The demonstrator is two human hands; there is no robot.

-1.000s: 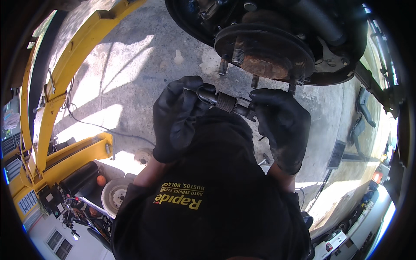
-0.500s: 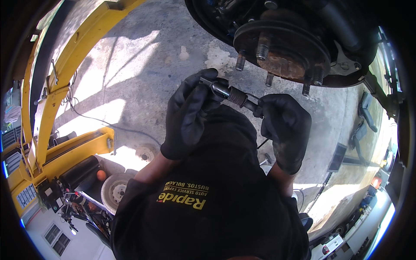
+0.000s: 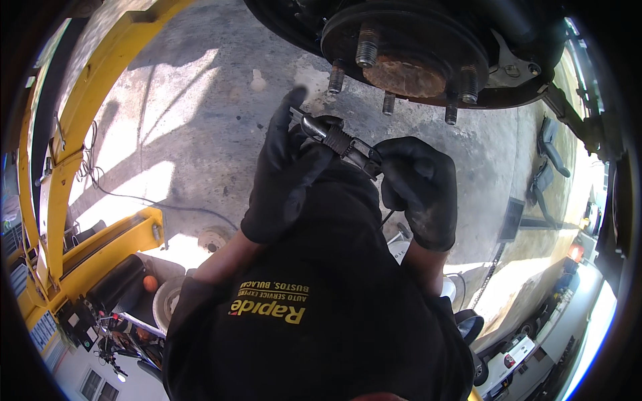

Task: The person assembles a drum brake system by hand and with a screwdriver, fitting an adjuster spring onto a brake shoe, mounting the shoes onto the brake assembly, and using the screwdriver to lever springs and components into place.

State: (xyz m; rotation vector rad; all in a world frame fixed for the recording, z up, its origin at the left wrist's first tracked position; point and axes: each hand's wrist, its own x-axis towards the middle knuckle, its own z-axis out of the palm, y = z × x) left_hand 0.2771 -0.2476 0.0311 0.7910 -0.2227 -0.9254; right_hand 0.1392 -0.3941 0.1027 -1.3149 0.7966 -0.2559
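Observation:
Both my hands wear black gloves and meet in front of my chest. Between them is a drum brake adjuster (image 3: 338, 142), a metal rod with a ribbed middle and a slotted right end. My left hand (image 3: 281, 177) holds its smooth left end between thumb and fingers. At the slotted end, the thumb and fingers of my right hand (image 3: 421, 190) pinch it. The rod slants down to the right. Beyond my hands hangs a wheel hub (image 3: 404, 75) with a rusty centre and several threaded studs, in front of a dark backing plate (image 3: 284, 23).
A yellow lift post (image 3: 110, 63) and lift arm (image 3: 110, 244) stand on the left, near a wheel (image 3: 164, 304). A cable (image 3: 180, 208) crosses the concrete floor. Dark lift parts (image 3: 547, 164) lie at the right, and a white vehicle (image 3: 505, 364) is behind.
The view has shifted, moving hub and hands left in the picture. The adjuster has turned, so its slotted end now shows more. My left fingers and thumb have shifted on the other end.

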